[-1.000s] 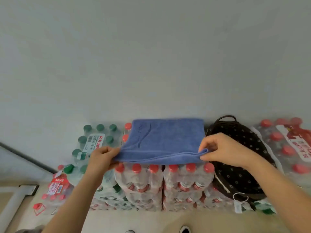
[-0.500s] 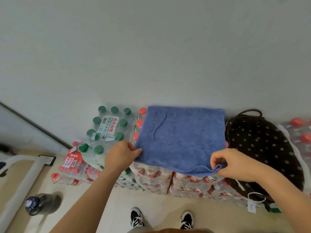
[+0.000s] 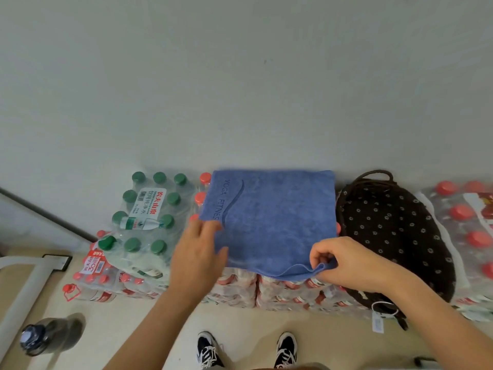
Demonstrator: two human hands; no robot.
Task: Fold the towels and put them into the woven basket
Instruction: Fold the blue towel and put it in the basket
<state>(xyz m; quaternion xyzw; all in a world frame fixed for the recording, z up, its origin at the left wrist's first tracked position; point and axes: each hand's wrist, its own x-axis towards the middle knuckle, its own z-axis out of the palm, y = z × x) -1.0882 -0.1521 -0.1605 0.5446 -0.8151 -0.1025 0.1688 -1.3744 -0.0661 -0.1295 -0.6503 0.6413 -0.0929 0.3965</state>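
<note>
A folded blue towel [image 3: 269, 222] marked YOGA FITNESS lies flat on top of shrink-wrapped packs of red-capped bottles [image 3: 266, 289]. My left hand [image 3: 198, 259] rests on its near left edge with fingers laid over the cloth. My right hand [image 3: 346, 265] pinches the near right corner, which is lifted a little off the packs. The woven basket [image 3: 394, 236], dark brown with a flower-print lining and a loop handle, stands just right of the towel with nothing visible inside.
A pack of green-capped bottles [image 3: 146, 212] sits left of the towel. More red-capped packs [image 3: 464, 231] lie right of the basket. A dark bottle [image 3: 45, 335] stands on the floor at lower left, near a white frame [image 3: 24, 284]. A wall rises directly behind.
My view has tilted down. The towel has settled flat on the packs. My left hand has eased from gripping the edge to lying over it; my right hand still pinches the corner.
</note>
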